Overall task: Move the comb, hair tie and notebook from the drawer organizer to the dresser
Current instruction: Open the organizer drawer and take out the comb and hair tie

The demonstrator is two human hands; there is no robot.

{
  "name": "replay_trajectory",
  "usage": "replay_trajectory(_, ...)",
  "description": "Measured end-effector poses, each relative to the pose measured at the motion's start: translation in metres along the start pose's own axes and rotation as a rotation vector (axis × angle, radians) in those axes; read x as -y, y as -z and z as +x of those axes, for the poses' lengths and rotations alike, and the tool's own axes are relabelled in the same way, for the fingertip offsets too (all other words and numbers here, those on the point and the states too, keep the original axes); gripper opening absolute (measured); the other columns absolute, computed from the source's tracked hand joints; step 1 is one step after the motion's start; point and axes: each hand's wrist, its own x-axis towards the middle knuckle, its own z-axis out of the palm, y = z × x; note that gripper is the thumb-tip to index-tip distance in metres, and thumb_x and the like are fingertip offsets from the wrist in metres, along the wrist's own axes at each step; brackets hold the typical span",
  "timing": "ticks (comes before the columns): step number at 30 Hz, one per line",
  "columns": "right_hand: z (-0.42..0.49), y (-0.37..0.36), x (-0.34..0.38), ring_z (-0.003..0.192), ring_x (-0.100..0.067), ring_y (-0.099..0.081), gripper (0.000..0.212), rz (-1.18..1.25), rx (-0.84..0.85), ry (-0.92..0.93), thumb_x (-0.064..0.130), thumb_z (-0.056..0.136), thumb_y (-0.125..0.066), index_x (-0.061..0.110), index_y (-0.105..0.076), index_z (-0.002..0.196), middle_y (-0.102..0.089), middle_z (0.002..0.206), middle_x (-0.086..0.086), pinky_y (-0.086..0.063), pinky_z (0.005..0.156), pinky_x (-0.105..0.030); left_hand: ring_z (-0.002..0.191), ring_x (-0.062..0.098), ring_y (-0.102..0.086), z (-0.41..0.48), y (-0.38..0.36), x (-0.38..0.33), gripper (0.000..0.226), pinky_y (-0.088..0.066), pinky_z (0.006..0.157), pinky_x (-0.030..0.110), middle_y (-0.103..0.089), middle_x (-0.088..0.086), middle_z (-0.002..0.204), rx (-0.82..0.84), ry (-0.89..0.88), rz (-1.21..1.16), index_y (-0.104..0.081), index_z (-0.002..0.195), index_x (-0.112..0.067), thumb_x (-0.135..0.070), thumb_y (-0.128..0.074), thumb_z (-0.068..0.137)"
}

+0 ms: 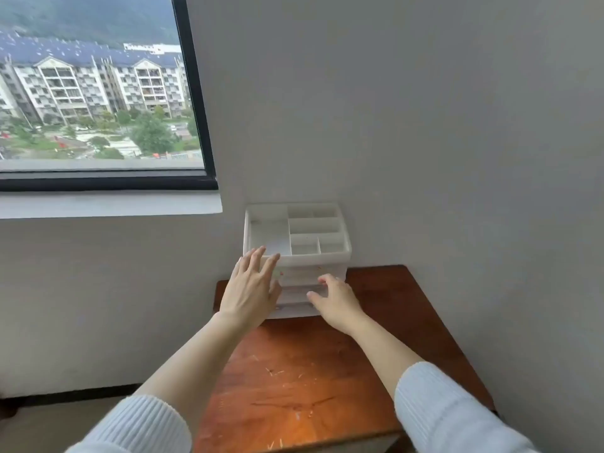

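A white plastic drawer organizer (pixel 313 223) stands at the back of the reddish-brown wooden dresser (pixel 304 380), in the wall corner. Its top tray has several compartments with nothing visible in them; its front drawers are shut and translucent. My left hand (pixel 250 287) is open with fingers spread, against the organizer's front left corner. My right hand (pixel 335 299) is at the lower drawers, fingers curled toward a drawer front; holding nothing that I can see. The comb, hair tie and notebook are not in sight.
A grey wall runs right behind and to the right of the dresser. A dark-framed window (pixel 196 93) with a pale sill (pixel 108 207) is to the upper left. The dresser top in front of the organizer shows scratches.
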Motion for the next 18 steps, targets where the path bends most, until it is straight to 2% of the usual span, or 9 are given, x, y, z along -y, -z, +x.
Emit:
replay_trajectory(3,0.023,-0.018,-0.002,0.128,-0.023,-0.046,0.052,0.249,0.074,-0.127,0.036,0.09,-0.054,0.016,-0.044,0.137,-0.048,0.141,-0.003,-0.037,0.096,-0.028,0.14,0.034,-0.027,0.017,-0.018,0.018,0.053,-0.022,0.117,0.044,-0.034,0.017,0.15,0.007,-0.061,0.047,-0.031,0.146,-0.022,-0.03,-0.039,0.094)
replay_trajectory(6,0.039,-0.03,-0.001,0.124,-0.021,-0.048,0.047,0.517,0.086,-0.274,0.034,0.089,-0.054,0.017,-0.049,0.134,-0.053,0.136,-0.001,-0.042,0.102,-0.036,0.132,0.036,-0.041,0.025,-0.033,0.026,0.052,-0.034,0.112,0.047,-0.05,0.016,0.139,-0.013,-0.095,0.045,-0.039,0.142,-0.022,-0.024,-0.047,0.09)
replay_trajectory(8,0.05,-0.033,0.0,0.115,-0.02,-0.053,0.038,0.7,0.083,-0.366,0.032,0.09,-0.053,0.02,-0.054,0.126,-0.057,0.127,-0.002,-0.048,0.096,-0.039,0.127,0.035,-0.047,0.029,-0.038,0.028,0.05,-0.042,0.106,0.048,-0.057,0.014,0.132,-0.065,-0.071,0.01,-0.045,0.138,-0.023,-0.021,-0.051,0.088)
replay_trajectory(11,0.058,-0.039,0.001,0.104,-0.02,-0.057,0.022,0.997,0.055,-0.491,0.027,0.089,-0.055,0.02,-0.062,0.108,-0.062,0.113,-0.005,-0.047,0.088,-0.039,0.124,0.034,-0.049,0.031,-0.044,0.03,0.048,-0.049,0.098,0.047,-0.059,0.011,0.129,-0.09,-0.051,-0.058,-0.05,0.135,-0.026,-0.017,-0.052,0.087)
replay_trajectory(15,0.064,-0.045,0.001,0.09,-0.021,-0.057,0.024,1.29,0.03,-0.602,0.029,0.085,-0.056,0.011,-0.069,0.095,-0.062,0.095,-0.006,-0.044,0.078,-0.035,0.124,0.033,-0.049,0.03,-0.049,0.028,0.046,-0.052,0.095,0.046,-0.061,0.009,0.128,-0.106,-0.028,-0.109,-0.054,0.132,-0.027,-0.016,-0.053,0.087)
replay_trajectory(18,0.067,-0.045,0.003,0.085,-0.022,-0.054,0.028,1.385,0.027,-0.607,0.035,0.082,-0.057,0.009,-0.067,0.087,-0.06,0.091,-0.007,-0.043,0.076,-0.034,0.125,0.031,-0.049,0.032,-0.048,0.027,0.045,-0.053,0.092,0.044,-0.061,0.006,0.128,-0.105,-0.007,-0.137,-0.055,0.13,-0.029,-0.017,-0.054,0.087)
